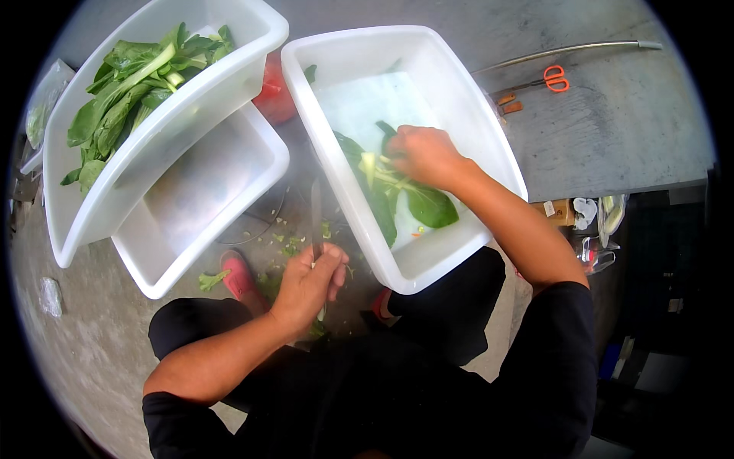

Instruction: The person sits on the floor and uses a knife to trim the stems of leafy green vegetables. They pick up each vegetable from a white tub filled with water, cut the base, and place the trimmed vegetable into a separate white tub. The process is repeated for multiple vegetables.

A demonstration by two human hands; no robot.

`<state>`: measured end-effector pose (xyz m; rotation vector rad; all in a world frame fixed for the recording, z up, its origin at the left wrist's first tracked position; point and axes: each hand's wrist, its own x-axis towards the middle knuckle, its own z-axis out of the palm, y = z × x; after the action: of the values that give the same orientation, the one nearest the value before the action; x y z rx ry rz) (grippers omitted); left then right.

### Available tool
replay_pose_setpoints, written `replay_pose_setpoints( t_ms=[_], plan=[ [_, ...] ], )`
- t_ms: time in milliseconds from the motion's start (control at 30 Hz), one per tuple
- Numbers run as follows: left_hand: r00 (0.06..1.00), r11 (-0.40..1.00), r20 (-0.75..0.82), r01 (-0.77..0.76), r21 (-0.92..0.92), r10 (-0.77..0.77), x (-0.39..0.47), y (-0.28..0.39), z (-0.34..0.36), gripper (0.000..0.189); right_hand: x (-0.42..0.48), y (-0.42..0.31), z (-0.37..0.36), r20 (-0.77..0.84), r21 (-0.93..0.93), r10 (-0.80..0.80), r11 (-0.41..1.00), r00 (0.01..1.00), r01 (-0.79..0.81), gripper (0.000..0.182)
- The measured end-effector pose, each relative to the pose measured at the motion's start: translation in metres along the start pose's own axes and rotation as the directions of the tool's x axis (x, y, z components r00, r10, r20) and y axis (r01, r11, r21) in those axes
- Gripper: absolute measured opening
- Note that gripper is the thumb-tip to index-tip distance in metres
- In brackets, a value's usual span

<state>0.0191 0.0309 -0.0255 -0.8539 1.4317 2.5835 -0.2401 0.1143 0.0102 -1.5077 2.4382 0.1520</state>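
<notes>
My left hand [309, 281] is closed around the handle of a knife [316, 215], its blade pointing up the picture between the white tubs. Inside the right white plastic tub [401, 281] my right hand [427, 152] touches leafy greens [430, 206]; its fingertips are partly hidden, so whether it grips a leaf is unclear. More leafy greens with pale stems [123, 97] are piled in the upper left white tub [269, 23]. That tub sits tilted, overlapping a lower white tub [152, 290].
Orange-handled scissors [556, 78], a long metal rod [562, 51] and small wooden-handled tools [512, 107] lie on the grey table [631, 126] at right. A red bag [275, 94] stands between the tubs. Leaf scraps [292, 244] litter the floor near my feet.
</notes>
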Motion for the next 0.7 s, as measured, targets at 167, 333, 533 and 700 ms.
replay_pose_setpoints(
  t_ms=[167,333,533,700],
  plan=[
    [1.000,0.999,-0.002,-0.020,0.047,0.020,-0.001,0.008,0.003,0.021,-0.006,0.019,0.002,-0.096,0.306,0.000,0.952,0.995,0.029,0.015],
    [0.901,0.801,0.088,-0.419,0.427,0.424,0.005,0.024,0.001,0.017,-0.039,-0.018,-0.047,0.133,0.863,0.081,0.481,0.988,-0.156,0.016],
    [0.814,0.588,0.144,-0.516,0.622,0.562,0.011,0.034,0.007,0.010,-0.068,-0.061,-0.054,0.161,0.930,-0.034,0.338,0.986,-0.140,0.017],
    [0.788,0.506,0.200,-0.545,0.669,0.583,0.007,0.040,0.008,0.009,-0.070,-0.068,-0.038,-0.160,0.892,-0.174,0.396,0.972,0.217,0.020]
  ],
)
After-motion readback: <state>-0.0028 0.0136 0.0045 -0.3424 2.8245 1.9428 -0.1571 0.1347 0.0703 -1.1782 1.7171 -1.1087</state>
